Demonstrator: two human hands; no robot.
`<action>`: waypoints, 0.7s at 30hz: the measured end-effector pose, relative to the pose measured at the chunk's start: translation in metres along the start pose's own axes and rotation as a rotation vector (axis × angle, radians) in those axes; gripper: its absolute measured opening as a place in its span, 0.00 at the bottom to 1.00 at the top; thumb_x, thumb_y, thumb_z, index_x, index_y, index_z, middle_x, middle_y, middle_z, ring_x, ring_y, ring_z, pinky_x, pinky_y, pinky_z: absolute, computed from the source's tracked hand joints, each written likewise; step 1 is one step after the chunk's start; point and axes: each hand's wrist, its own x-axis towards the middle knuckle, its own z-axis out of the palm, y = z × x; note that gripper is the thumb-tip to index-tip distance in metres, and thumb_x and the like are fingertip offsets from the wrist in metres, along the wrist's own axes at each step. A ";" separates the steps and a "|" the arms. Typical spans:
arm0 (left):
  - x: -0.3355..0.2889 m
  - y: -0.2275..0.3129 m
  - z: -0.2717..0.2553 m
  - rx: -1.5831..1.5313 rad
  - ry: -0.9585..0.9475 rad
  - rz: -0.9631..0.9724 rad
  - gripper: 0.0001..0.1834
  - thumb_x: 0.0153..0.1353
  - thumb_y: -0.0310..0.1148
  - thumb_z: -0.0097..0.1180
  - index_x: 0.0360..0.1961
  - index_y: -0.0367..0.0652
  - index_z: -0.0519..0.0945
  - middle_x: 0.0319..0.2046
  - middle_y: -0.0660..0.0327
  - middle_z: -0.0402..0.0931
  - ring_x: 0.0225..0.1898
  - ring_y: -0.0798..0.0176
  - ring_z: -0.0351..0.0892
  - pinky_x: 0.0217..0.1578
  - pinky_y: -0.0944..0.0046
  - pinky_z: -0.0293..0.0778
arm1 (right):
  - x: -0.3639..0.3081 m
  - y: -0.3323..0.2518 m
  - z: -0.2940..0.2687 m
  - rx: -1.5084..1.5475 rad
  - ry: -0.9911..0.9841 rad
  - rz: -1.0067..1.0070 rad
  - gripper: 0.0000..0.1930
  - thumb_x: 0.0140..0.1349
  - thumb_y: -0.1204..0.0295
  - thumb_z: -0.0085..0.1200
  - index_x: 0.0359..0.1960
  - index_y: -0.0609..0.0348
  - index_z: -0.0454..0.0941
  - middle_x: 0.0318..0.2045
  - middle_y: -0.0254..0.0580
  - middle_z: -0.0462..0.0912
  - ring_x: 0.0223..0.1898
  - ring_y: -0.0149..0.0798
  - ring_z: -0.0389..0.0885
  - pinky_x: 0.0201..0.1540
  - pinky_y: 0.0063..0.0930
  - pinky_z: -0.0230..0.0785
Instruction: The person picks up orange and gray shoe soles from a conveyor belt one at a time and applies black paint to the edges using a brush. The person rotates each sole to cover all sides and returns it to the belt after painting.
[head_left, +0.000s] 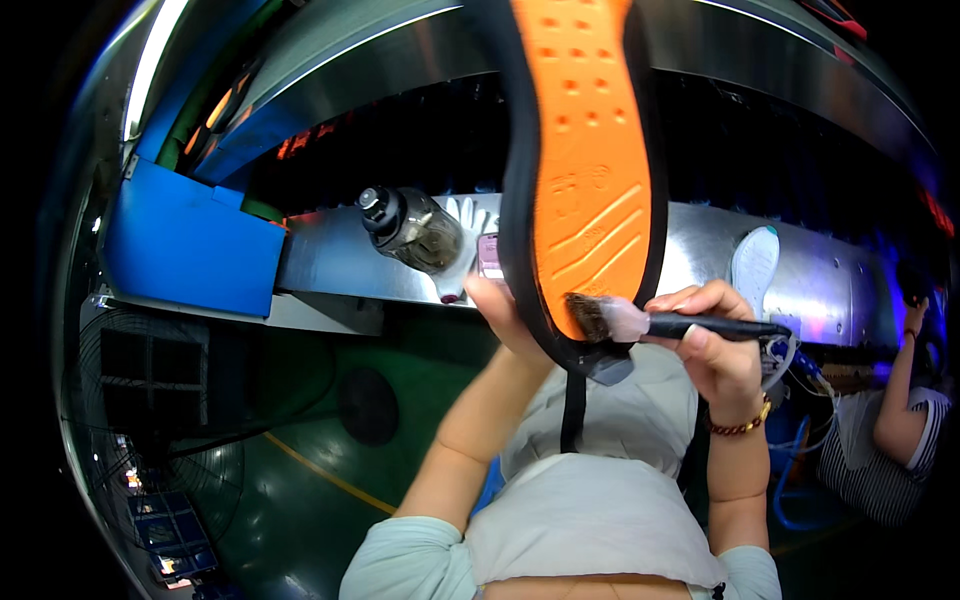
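A large orange shoe sole (pixel 592 190) with a black rim stands up before me, its dotted and ridged face toward me. My left hand (pixel 510 325) grips its lower left edge, the fingers partly hidden behind it. In my right hand (pixel 722 345) is a brush (pixel 680 325) with a black handle, a pale ferrule and dark bristles. The bristles lie against the orange surface close to the sole's lower end. Fingers and thumb of the right hand close round the handle from the right. A dark tab-like piece sticks out below the sole.
Behind the sole runs a metal bench (pixel 700 240). A dark bottle (pixel 415 230), a white glove (pixel 465 225) and a phone (pixel 489 257) lie left; a white insole (pixel 755 265) lies right. A fan (pixel 150 430) stands left, near a blue box (pixel 195 240). Another person (pixel 890 440) works far right.
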 end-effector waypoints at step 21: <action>0.006 0.010 -0.009 -0.348 0.074 -0.091 0.30 0.53 0.48 0.41 0.50 0.33 0.66 0.47 0.49 0.69 0.46 0.55 0.71 0.48 0.60 0.66 | 0.019 -0.027 0.012 -0.709 -0.259 -0.001 0.10 0.45 0.84 0.56 0.32 0.66 0.77 0.33 0.48 0.79 0.36 0.37 0.78 0.41 0.26 0.70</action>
